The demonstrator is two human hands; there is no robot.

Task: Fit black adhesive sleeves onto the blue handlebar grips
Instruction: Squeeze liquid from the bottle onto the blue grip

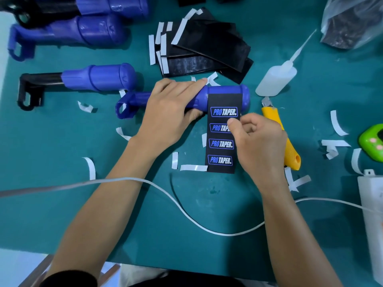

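On the left of the teal cutting mat [62, 141], spare blue grips on black bars [99, 77] are lying well apart from the work. Nearer the middle, the left hand [170, 106] is gripping the blue moulded handlebar grip [245, 96] around its narrower neck, with the fingers curled over the top and the thumb tucked underneath. That is leaving the fat barrel bare for wrapping. The grip looks firm and round, so it is probably wanting to roll, and the neck seems the right place to be steadying it.

The black printed adhesive sleeve [221, 143] is lying with its top end over the barrel and the rest trailing flat towards the person. It appears thin, light and limp, presumably sticky underneath, so it is likely best taken by its edges and kept taut to avoid creases.

The right hand [257, 139] is doing that, pinching the sleeve's right edge between the thumb and curled fingers beside the second logo. Just beyond it, a yellow utility knife [290, 146] is lying on the mat.
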